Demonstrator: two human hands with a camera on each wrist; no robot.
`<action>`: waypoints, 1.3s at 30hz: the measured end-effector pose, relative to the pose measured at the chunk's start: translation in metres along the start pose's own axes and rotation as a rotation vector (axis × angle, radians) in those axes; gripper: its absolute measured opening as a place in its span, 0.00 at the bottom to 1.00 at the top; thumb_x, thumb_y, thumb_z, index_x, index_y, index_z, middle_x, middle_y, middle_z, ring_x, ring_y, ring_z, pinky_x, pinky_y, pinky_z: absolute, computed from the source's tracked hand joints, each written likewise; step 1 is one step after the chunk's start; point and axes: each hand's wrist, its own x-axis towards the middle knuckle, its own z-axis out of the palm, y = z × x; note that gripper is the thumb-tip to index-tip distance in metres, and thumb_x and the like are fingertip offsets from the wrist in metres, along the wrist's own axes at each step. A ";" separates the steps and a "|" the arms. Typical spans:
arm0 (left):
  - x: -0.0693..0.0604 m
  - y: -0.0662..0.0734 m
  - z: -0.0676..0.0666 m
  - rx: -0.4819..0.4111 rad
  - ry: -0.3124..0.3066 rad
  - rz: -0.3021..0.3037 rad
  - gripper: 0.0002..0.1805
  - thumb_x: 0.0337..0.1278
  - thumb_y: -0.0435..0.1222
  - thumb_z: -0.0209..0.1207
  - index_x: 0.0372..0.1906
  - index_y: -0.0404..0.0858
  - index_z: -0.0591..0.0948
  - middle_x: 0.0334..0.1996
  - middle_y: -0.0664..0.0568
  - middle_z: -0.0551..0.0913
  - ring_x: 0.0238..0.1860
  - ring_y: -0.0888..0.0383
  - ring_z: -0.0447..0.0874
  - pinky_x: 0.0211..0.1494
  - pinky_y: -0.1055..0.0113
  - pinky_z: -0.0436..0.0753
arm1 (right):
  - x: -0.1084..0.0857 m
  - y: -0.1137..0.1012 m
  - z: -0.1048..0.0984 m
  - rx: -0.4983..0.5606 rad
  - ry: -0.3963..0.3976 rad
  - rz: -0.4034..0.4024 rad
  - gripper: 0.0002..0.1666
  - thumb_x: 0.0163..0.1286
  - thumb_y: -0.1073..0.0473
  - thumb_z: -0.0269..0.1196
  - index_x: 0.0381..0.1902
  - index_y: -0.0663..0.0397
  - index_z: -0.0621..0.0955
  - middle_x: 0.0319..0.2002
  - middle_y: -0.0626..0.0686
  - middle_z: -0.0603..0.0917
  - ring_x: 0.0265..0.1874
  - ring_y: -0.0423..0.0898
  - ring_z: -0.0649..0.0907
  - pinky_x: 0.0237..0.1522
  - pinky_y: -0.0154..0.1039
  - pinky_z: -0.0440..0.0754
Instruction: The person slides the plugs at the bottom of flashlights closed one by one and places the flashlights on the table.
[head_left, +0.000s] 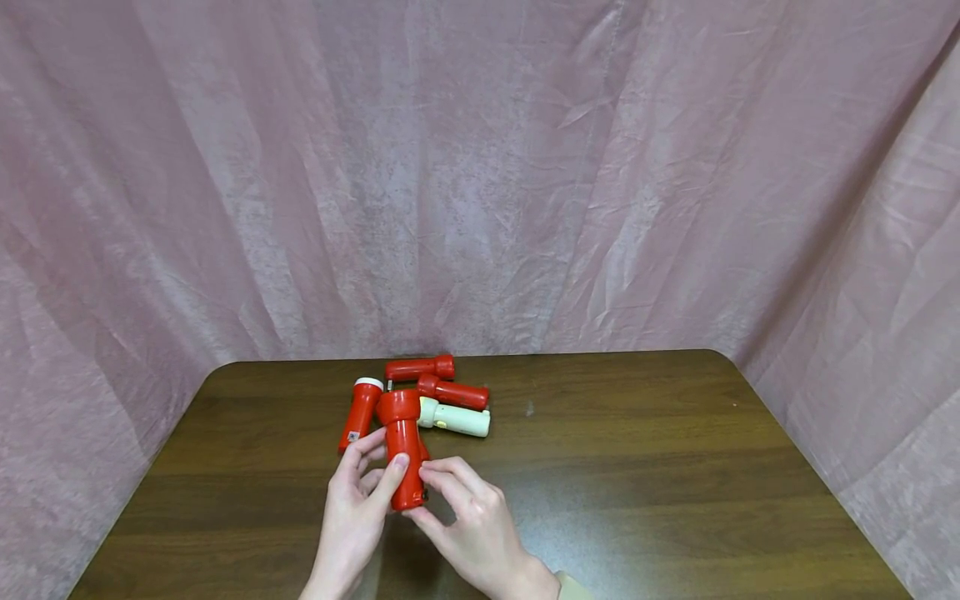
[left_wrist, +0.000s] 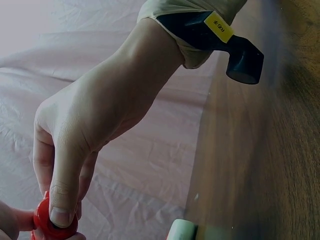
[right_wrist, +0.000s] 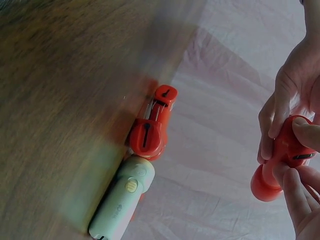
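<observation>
Above the brown wood-grain table [head_left: 660, 492], steady the glossy red plastic flashlight [head_left: 401, 435], its wide head pointing away from you: your left hand [head_left: 356, 504] grips the barrel and your right hand [head_left: 476, 508] pinches the tail, so press lightly around the small dark fitting [right_wrist: 303, 156] there

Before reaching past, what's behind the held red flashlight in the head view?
Beyond the held red flashlight, a pale green flashlight and three red flashlights show. Whatever the held one covers is unseen.
</observation>
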 end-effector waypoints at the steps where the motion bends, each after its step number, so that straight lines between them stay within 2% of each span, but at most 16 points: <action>1: 0.000 0.000 0.000 0.000 0.000 0.000 0.28 0.72 0.32 0.62 0.72 0.34 0.70 0.59 0.35 0.82 0.34 0.66 0.87 0.37 0.70 0.85 | 0.000 0.000 0.000 0.000 -0.003 0.002 0.28 0.45 0.62 0.85 0.46 0.56 0.87 0.45 0.49 0.89 0.40 0.40 0.91 0.45 0.27 0.88; 9: 0.001 -0.001 0.000 -0.005 -0.004 -0.005 0.28 0.72 0.32 0.62 0.72 0.34 0.70 0.59 0.35 0.81 0.34 0.66 0.87 0.36 0.69 0.86 | 0.000 -0.001 -0.001 0.005 -0.022 0.027 0.27 0.47 0.61 0.85 0.46 0.56 0.87 0.45 0.49 0.89 0.41 0.39 0.91 0.46 0.27 0.88; 15: 0.002 0.000 -0.003 -0.006 -0.018 -0.042 0.28 0.73 0.33 0.62 0.73 0.34 0.70 0.59 0.37 0.81 0.35 0.67 0.87 0.33 0.69 0.87 | 0.000 -0.003 -0.003 0.039 -0.083 0.105 0.25 0.50 0.59 0.84 0.46 0.55 0.87 0.45 0.48 0.89 0.43 0.39 0.91 0.48 0.26 0.87; 19: 0.004 0.001 -0.005 0.006 -0.026 -0.063 0.28 0.73 0.34 0.62 0.73 0.35 0.70 0.59 0.37 0.81 0.35 0.68 0.87 0.33 0.69 0.87 | 0.001 -0.004 -0.005 0.100 -0.135 0.176 0.23 0.54 0.58 0.82 0.47 0.54 0.87 0.46 0.48 0.89 0.44 0.40 0.91 0.49 0.25 0.87; 23: 0.006 0.001 -0.007 0.015 -0.030 -0.059 0.28 0.72 0.33 0.63 0.72 0.34 0.70 0.59 0.36 0.81 0.35 0.68 0.87 0.33 0.69 0.88 | 0.003 -0.002 -0.008 0.168 -0.168 0.231 0.22 0.55 0.59 0.82 0.47 0.54 0.88 0.46 0.48 0.90 0.44 0.41 0.91 0.50 0.24 0.86; 30: 0.010 0.000 -0.012 0.064 -0.047 -0.086 0.29 0.70 0.34 0.65 0.71 0.34 0.71 0.59 0.34 0.81 0.37 0.67 0.88 0.36 0.70 0.89 | 0.002 0.001 -0.007 0.214 -0.176 0.247 0.25 0.54 0.61 0.82 0.50 0.58 0.88 0.47 0.50 0.90 0.43 0.42 0.91 0.48 0.23 0.87; 39: 0.011 -0.002 -0.015 0.106 -0.062 -0.095 0.28 0.69 0.35 0.66 0.70 0.34 0.73 0.60 0.33 0.82 0.38 0.64 0.90 0.35 0.69 0.89 | -0.001 0.001 -0.005 0.141 -0.199 0.201 0.27 0.54 0.58 0.83 0.52 0.58 0.89 0.48 0.49 0.89 0.44 0.42 0.91 0.50 0.24 0.87</action>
